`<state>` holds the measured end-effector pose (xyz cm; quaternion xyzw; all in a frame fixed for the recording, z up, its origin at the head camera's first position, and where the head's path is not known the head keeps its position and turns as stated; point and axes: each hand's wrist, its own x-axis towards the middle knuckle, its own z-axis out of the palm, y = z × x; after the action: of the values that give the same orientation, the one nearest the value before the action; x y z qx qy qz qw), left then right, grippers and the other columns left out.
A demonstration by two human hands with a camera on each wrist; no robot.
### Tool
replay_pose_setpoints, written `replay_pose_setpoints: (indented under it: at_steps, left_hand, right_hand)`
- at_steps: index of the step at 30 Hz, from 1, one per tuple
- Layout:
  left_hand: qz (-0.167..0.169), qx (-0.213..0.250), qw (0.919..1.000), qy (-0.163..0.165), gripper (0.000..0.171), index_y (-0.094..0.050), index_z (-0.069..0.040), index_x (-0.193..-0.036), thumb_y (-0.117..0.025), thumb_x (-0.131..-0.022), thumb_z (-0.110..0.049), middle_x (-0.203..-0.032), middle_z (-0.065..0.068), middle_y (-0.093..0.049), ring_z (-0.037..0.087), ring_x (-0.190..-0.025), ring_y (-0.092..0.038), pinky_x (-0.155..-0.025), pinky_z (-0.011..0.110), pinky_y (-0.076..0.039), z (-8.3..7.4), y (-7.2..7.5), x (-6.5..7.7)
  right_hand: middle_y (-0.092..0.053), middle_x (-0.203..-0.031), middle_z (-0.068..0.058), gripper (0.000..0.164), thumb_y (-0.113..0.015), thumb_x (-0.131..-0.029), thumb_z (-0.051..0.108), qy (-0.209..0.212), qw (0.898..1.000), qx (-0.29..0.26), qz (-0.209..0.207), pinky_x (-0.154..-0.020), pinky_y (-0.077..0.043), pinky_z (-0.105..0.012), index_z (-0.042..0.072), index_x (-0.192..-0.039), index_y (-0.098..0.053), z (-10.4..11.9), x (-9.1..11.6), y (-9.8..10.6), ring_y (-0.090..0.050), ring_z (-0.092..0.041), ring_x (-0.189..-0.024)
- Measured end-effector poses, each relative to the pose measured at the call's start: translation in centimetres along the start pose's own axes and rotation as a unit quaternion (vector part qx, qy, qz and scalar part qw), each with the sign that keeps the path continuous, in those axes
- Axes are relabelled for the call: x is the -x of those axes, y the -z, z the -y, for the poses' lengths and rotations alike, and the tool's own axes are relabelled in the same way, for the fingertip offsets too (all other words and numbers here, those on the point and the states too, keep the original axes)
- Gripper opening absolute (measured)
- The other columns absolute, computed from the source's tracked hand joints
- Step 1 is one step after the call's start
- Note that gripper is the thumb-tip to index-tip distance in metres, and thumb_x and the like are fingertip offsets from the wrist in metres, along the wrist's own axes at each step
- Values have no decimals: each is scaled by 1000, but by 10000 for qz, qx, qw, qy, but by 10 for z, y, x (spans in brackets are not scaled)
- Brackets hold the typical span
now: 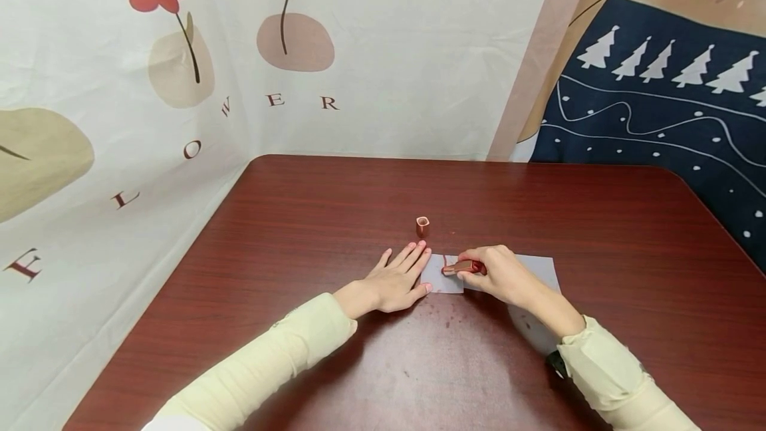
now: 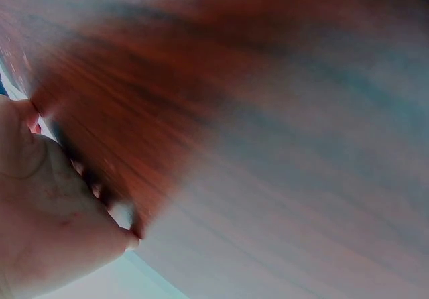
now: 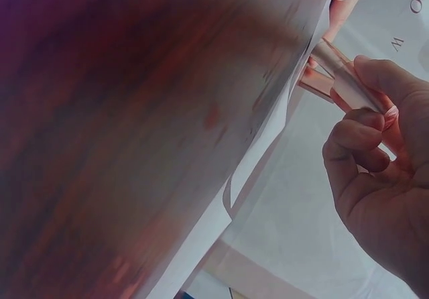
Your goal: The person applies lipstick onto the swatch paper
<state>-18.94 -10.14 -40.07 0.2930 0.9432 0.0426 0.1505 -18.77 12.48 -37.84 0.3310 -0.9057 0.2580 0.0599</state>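
Note:
My right hand (image 1: 501, 275) grips a rose-gold lipstick (image 1: 463, 267) between thumb and curled fingers. The lipstick's tip meets a pale sheet of paper (image 1: 441, 285), beside a short reddish line (image 1: 445, 261). At the paper's left edge, my left hand (image 1: 396, 285) lies palm down with its fingers spread, its fingertips and thumb at the margin. Just beyond those fingers, a rose-gold lipstick cap (image 1: 422, 227) stands upright, its hollow end up. The right wrist view shows the lipstick (image 3: 350, 83) tilted in my grip. In the left wrist view, the left hand (image 2: 53, 205) is seen low against the tabletop.
More pale paper (image 1: 541, 270) extends right, partly behind my right hand. Reddish smudges (image 1: 450, 318) mark the dark red-brown wooden table (image 1: 335, 211). A white cloth with flower prints (image 1: 407, 85) hangs behind and left; a navy cloth with white trees (image 1: 652, 112) hangs at right.

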Motion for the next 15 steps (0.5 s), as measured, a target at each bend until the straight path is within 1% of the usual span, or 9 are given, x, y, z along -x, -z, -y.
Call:
replay_pose_setpoints:
  at_steps: [5,10,15]
  left_hand:
    - [-31,35,10000,-7,67,-4,-15,-151,-27,-99,-49,-156,0,3,14,-141,3,-110,46,-4,0,-1,-1]
    - [-38,35,10000,5,67,-5,-15,-151,-27,-99,-49,-156,0,2,14,-141,3,-110,46,-4,-1,0,0]
    - [-33,35,10000,22,67,-4,-15,-151,-27,-99,-50,-156,0,3,14,-141,3,-110,46,-3,0,-1,0]
  right_hand:
    - [-55,-66,8,23,-73,-80,14,-29,10000,-22,52,-50,-36,-22,-1,-98,-69,0,1,0,-42,-7,-55]
    - [-55,-67,8,23,-72,-80,13,-21,9999,-100,139,-50,-36,-22,0,-98,-69,0,2,0,-42,-6,-56]
    - [-58,-70,7,20,-73,-80,13,71,9999,-71,83,-52,-38,-22,2,-97,-69,0,3,-1,-44,-5,-58]
